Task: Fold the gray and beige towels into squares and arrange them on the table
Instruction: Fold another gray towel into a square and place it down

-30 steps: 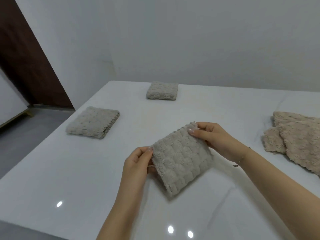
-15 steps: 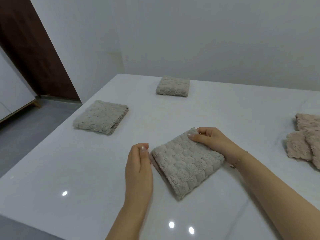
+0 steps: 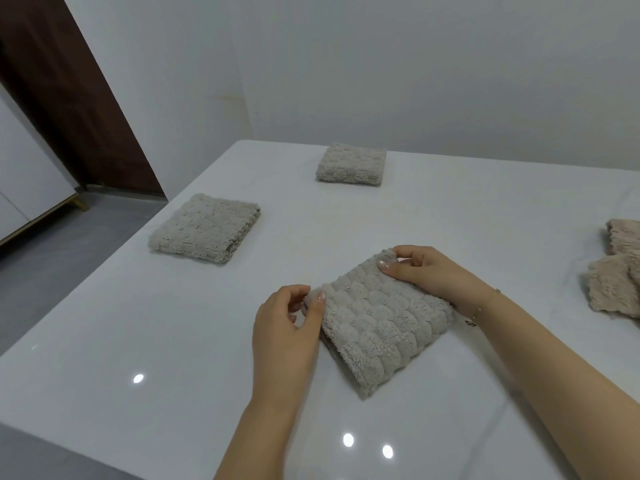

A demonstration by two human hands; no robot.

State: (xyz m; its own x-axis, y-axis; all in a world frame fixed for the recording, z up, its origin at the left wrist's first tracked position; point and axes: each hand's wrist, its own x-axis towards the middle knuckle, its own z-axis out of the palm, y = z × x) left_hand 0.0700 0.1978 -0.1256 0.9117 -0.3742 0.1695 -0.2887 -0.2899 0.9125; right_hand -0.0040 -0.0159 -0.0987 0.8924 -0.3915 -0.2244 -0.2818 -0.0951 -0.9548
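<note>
- The left hand [image 3: 287, 327] has its thumb and fingers curled round the near-left corner of the folded gray towel [image 3: 381, 320], pinching it.
- The right hand [image 3: 426, 271] pinches the far corner of the same towel, thumb on top and fingers tucked beneath.
- This towel is a thick, plush square with a bumpy, scale-like weave, pale gray. It lies on the white table [image 3: 173, 341] between the two hands, turned like a diamond: one corner points toward the person, the opposite one sits under the right hand.
- Further out on the left rests a second folded gray towel [image 3: 204, 227], lying flat.
- A third folded gray towel [image 3: 350, 164] lies near the table's far edge.
- At the right edge of view are beige towels [image 3: 614, 278], overlapping, well apart from the hands.
</note>
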